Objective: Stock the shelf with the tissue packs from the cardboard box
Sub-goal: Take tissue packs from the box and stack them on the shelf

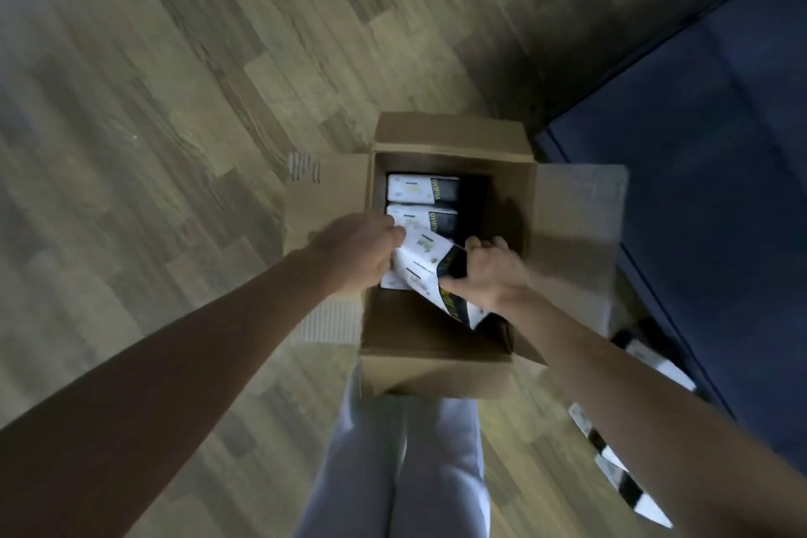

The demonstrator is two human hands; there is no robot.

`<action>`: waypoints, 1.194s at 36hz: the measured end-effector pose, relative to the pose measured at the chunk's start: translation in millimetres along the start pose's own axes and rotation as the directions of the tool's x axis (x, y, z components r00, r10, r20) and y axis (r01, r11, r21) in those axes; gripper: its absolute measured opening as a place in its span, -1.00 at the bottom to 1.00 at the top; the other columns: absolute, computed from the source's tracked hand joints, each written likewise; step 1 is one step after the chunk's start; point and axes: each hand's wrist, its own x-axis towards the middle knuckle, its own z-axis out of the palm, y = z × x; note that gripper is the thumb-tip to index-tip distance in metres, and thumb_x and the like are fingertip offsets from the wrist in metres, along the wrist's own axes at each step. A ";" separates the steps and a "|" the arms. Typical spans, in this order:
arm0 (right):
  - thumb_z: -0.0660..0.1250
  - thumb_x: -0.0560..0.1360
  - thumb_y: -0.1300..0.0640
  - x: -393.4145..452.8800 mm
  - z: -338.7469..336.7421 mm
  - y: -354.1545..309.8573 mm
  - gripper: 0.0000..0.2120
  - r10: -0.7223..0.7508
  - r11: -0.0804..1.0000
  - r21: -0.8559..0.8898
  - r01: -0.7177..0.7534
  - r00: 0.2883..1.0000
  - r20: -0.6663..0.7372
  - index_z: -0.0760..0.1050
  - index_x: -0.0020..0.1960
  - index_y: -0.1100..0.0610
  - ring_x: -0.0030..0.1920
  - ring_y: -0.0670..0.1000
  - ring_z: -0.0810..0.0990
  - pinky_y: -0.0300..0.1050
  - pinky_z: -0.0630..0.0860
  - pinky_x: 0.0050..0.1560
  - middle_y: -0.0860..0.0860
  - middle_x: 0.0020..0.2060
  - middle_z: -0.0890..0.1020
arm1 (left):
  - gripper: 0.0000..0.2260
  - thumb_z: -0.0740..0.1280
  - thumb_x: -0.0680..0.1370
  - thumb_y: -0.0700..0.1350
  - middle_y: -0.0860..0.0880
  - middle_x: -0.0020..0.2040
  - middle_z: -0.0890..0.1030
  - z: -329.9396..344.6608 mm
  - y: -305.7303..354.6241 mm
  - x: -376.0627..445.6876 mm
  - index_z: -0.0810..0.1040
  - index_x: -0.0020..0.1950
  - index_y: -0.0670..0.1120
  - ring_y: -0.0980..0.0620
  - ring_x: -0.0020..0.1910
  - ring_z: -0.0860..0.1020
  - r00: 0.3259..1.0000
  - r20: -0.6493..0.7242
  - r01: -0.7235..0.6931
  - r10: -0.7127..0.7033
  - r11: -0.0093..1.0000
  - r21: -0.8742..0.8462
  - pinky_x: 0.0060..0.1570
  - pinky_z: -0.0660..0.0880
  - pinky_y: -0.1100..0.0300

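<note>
An open cardboard box (pixel 515 205) stands on the wooden floor in front of my legs. Inside lie white tissue packs with dark ends; two packs (pixel 421 190) lie flat at the far side. A tilted tissue pack (pixel 425 262) sits above the others, held at both ends. My left hand (pixel 360 251) grips its white left end. My right hand (pixel 491 273) grips its dark right end, thumb on the near side. Part of another pack shows under the tilted one. No shelf is in view.
The box flaps are folded out left (pixel 325 205) and right (pixel 576 227). A dark blue mat or panel (pixel 698 170) fills the right side. Black and white packs (pixel 611 463) lie on the floor at lower right. My legs in light trousers (pixel 406 463) stand behind the box.
</note>
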 end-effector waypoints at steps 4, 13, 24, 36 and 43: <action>0.36 0.43 -0.18 -53.8 -57.1 11.0 -0.45 0.114 0.932 0.348 -0.098 0.993 -0.025 0.37 0.24 0.15 0.21 0.12 0.45 -0.12 0.38 -0.01 0.13 0.11 0.54 | -0.76 0.20 0.57 -0.17 -0.08 0.10 0.56 -36.2 19.5 -20.6 0.53 0.19 -0.13 -0.05 0.12 0.51 0.987 -0.040 0.140 -0.154 0.958 -0.250 0.04 0.43 0.13; 0.45 0.41 0.04 -158.7 -135.9 44.2 -0.75 0.135 0.233 0.972 -0.018 0.991 -0.014 0.39 -0.11 0.09 -0.03 0.04 0.61 -0.08 0.52 0.03 0.09 -0.05 0.61 | -0.49 0.27 0.55 0.13 -0.07 0.14 0.55 -123.9 89.4 -38.8 0.30 0.39 -0.12 -0.02 0.11 0.54 0.946 0.110 0.283 -0.303 0.617 -0.734 0.12 0.47 0.08; 0.42 0.42 -0.08 -263.1 -198.7 119.4 -0.50 0.120 0.048 0.985 0.168 0.978 -0.173 0.43 0.29 0.07 0.20 -0.09 0.55 -0.15 0.48 0.06 -0.05 0.15 0.62 | -0.79 0.37 0.48 -0.28 -0.02 -0.12 0.58 -207.6 191.2 -59.0 0.37 -0.14 -0.03 0.09 -0.18 0.57 0.973 0.007 0.040 -0.231 0.138 -0.990 -0.23 0.58 0.25; 0.44 0.45 0.03 -398.5 -250.1 206.3 -0.53 0.097 0.281 0.891 0.357 0.913 -0.396 0.36 0.29 0.09 0.10 -0.05 0.61 -0.03 0.58 0.14 -0.04 0.15 0.58 | -0.72 0.44 0.45 -0.05 -0.07 -0.12 0.64 -285.0 342.9 -88.3 0.50 0.06 -0.13 0.03 -0.22 0.59 0.892 -0.193 -0.159 -0.409 0.117 -0.980 -0.21 0.51 0.17; 0.45 0.37 -0.17 -480.2 -266.6 243.7 -0.06 0.088 0.884 0.377 0.277 0.693 -0.715 0.03 0.54 0.13 0.48 0.09 0.09 -0.02 0.11 0.47 0.09 0.48 0.12 | -0.62 0.45 0.42 0.04 -0.10 -0.07 0.68 -321.4 433.0 -104.4 0.57 0.12 -0.16 0.02 -0.22 0.63 0.897 -0.267 -0.152 -0.353 0.322 -0.935 -0.32 0.52 0.28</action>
